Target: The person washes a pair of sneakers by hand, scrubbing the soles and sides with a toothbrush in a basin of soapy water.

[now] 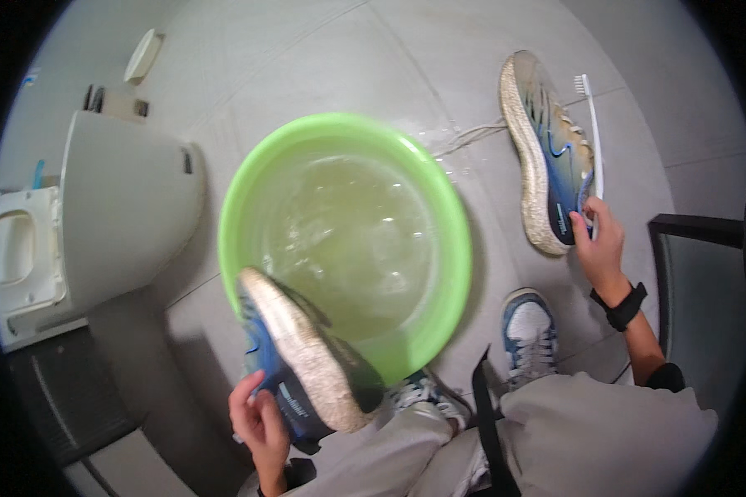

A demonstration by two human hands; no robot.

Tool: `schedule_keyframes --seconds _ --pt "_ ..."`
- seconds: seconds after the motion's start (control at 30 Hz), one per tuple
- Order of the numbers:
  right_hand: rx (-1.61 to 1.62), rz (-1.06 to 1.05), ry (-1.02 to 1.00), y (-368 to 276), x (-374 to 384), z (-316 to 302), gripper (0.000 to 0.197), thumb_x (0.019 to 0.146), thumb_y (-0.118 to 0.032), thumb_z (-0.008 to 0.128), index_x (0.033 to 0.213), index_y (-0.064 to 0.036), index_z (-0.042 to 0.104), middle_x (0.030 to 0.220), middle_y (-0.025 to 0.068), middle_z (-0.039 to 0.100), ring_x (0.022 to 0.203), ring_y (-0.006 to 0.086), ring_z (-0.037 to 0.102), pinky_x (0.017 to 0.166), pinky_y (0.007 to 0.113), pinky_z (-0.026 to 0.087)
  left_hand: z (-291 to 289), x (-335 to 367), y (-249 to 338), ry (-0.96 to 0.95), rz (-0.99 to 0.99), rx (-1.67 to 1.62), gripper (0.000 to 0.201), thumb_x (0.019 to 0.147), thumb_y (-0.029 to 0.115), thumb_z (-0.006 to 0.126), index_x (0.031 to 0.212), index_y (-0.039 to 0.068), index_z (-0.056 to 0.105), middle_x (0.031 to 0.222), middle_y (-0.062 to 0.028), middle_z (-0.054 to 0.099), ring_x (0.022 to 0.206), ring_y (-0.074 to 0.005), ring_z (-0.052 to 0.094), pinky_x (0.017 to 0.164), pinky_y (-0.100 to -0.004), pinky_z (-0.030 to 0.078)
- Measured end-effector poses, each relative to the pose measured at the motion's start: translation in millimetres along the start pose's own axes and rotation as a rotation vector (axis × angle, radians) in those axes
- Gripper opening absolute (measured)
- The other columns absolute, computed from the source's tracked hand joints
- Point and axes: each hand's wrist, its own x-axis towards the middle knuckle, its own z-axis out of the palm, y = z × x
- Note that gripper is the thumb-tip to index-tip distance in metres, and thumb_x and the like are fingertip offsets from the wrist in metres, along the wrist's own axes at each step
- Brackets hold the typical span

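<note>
My left hand (261,422) is closed on a blue and black sneaker (307,352), tilted with its thick off-white sole facing up and right. Its toe overlaps the near-left rim of a green basin (454,306), which holds cloudy water. My right hand (601,248) grips the lower end of a white toothbrush (595,137), bristles pointing away from me. Beneath and left of that hand lies a second sneaker (547,157) on its side, sole to the left, with worn off-white edges. Its pale lace (472,137) trails over the floor toward the basin.
My own shoes (530,335) stand on the grey tiles just past my light trousers. At left is a white, rounded fixture (120,199), with a small white dish-like object (143,56) beyond it. A dark-framed panel (696,228) borders the right. Wet drops lie beside the basin.
</note>
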Motion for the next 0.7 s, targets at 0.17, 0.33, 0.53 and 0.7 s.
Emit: schedule_keyframes --seconds 0.17,0.33,0.53,0.7 --pt "-0.042 -0.146 -0.051 -26.0 14.9 7.9 0.018 0.071 -0.009 0.063 0.086 -0.0069 0.054 0.068 0.0089 0.055 0.059 0.0266 0.053 0.052 0.034 0.04 -8.9 13.5 16.3 0.05 -0.135 -0.123 0.03 0.083 -0.001 0.041 0.113 -0.002 0.043 0.069 0.0025 0.045 0.054 -0.0011 0.033 0.048 -0.0163 0.024" --pt "-0.106 -0.141 -0.111 -42.9 17.9 18.2 0.017 0.072 -0.012 0.062 0.087 -0.0079 0.055 0.068 0.0083 0.054 0.061 0.0265 0.052 0.054 0.035 0.039 -28.3 16.0 28.8 0.18 -0.199 -0.232 0.031 0.084 0.009 0.048 0.114 -0.001 0.044 0.066 0.0046 0.044 0.054 -0.0007 0.033 0.049 -0.0164 0.024" --pt "-0.104 -0.104 -0.073 -48.6 16.3 21.9 0.017 0.073 -0.013 0.061 0.088 -0.0088 0.055 0.068 0.0075 0.052 0.061 0.0258 0.051 0.055 0.036 0.039 -48.2 21.2 43.5 -0.216 -0.376 -0.168 0.032 0.084 0.002 0.045 0.116 -0.004 0.046 0.061 0.0081 0.038 0.051 0.0006 0.031 0.046 -0.0156 0.022" --pt "-0.196 -0.165 -0.151 -45.6 13.4 29.5 0.018 0.073 -0.012 0.06 0.09 -0.0088 0.056 0.067 0.007 0.05 0.06 0.0257 0.049 0.054 0.036 0.038 -45.8 25.1 59.4 -0.355 -0.241 0.086 0.037 0.08 -0.006 0.041 0.117 -0.005 0.046 0.051 0.0036 0.034 0.048 -0.0014 0.03 0.044 -0.0183 0.023"
